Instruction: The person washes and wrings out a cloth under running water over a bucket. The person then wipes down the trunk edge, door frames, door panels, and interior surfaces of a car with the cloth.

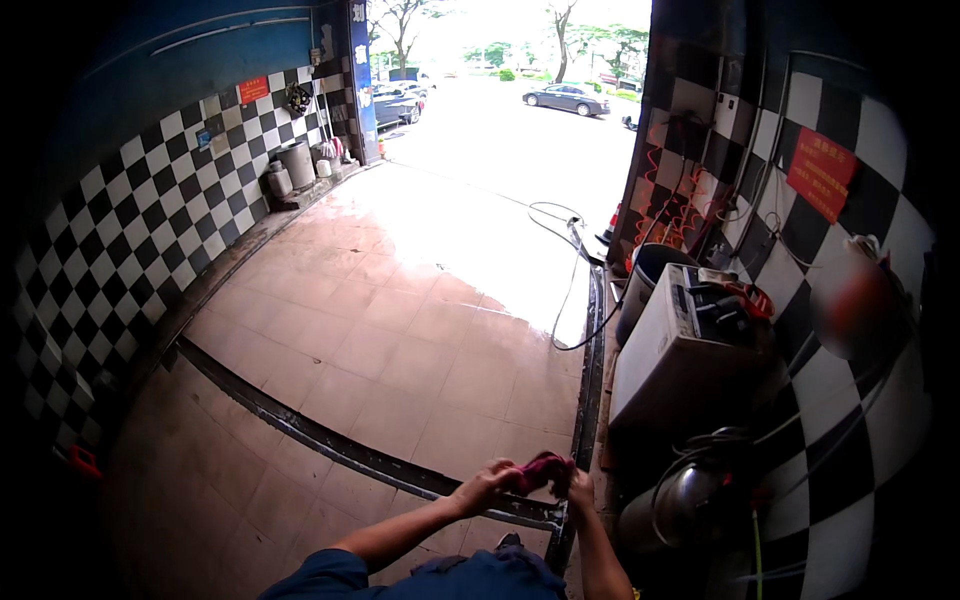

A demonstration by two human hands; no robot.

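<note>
In front of my body, low in the picture, a crumpled dark red cloth [541, 470] is stretched between my two hands. My left hand [484, 487] grips its left end with curled fingers. The other end is in my right hand [579, 488], whose fingers are partly hidden and close around the fabric. Both hands are above the tiled floor [400, 390], near a dark drain channel [380, 462].
On the right stand a white washing machine [652, 345] with things on top, a dark barrel [655, 265] and a metal tank [660, 510]. A black hose [565, 345] curves over the floor. Buckets [297, 165] line the left wall; a car [567, 98] is outside.
</note>
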